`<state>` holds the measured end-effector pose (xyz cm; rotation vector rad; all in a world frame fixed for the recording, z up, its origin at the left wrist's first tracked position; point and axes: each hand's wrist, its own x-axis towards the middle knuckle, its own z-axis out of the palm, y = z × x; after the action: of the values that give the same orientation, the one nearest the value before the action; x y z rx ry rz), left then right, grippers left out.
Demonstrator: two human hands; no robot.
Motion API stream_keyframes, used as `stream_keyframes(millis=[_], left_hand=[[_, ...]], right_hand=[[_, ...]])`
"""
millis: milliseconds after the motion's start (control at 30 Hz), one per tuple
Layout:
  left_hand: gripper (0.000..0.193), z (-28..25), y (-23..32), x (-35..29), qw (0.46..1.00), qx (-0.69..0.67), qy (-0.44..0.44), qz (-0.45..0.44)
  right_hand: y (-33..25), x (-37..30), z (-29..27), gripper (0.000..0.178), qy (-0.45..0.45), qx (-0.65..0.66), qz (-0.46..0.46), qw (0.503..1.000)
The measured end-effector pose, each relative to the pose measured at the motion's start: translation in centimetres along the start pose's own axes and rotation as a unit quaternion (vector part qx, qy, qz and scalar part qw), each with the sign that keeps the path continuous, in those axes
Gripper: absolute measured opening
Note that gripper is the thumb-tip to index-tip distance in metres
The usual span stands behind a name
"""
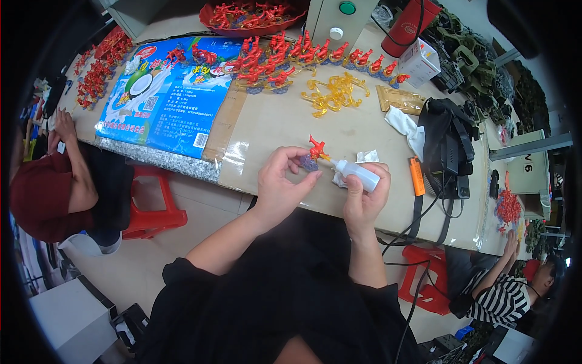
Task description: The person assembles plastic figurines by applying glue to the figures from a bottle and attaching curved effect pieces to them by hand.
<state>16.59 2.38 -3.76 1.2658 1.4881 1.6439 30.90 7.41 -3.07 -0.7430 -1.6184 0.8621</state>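
Note:
My left hand [280, 180] is closed around the purple base of a small red figurine [316, 147], which stands up above the fingers. In my right hand [366, 200] is a small white squeeze bottle [361, 175], tilted so its thin nozzle points at the figurine's yellow part. Whether the tip touches the figurine is too small to tell. A crumpled white tissue [367, 156] lies just beyond the bottle. Farther back on the table is a loose pile of clear yellow pieces [334, 95]. Behind that pile, several red figurines [276, 60] on purple bases stand in rows.
A blue printed cardboard sheet [176, 109] covers the table's left part. At the back are a red bowl [254, 29] of figurines and a red cylinder [409, 27]. To the right lie an orange lighter [416, 176], a white cloth [405, 130] and a black bag [445, 139] with cords. People sit at both sides.

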Motion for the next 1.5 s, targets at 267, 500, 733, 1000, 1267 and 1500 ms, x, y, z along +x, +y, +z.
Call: stream_keyframes(millis=[267,500,733,1000,1267,1500], left_hand=[[0.037,0.0,0.3,0.3,0.998,-0.066,-0.004,-0.022],[0.028,-0.2,1.1,0.6,0.973,-0.23,0.007,-0.03],[0.019,-0.6,0.2,0.4,0.956,-0.291,-0.035,-0.02],[0.021,-0.4,-0.4,0.0,0.988,-0.153,0.005,0.031],[0.02,-0.2,-0.4,-0.1,0.986,-0.163,0.027,0.025],[0.022,-0.4,-0.3,-0.2,0.993,-0.097,0.013,0.059]], right_hand=[[-0.9,0.1,0.2,0.022,0.056,0.144,0.091,0.984],[-2.0,1.1,-0.4,0.022,0.073,0.321,0.19,0.925],[-1.4,0.1,-0.3,0.022,0.071,0.364,0.195,0.908],[-0.6,-0.5,-0.5,0.022,0.062,0.339,0.194,0.919],[-0.6,-0.5,-0.2,0.019,0.062,0.305,0.197,0.93],[-0.5,-0.6,-0.4,0.021,0.046,0.309,0.209,0.927]])
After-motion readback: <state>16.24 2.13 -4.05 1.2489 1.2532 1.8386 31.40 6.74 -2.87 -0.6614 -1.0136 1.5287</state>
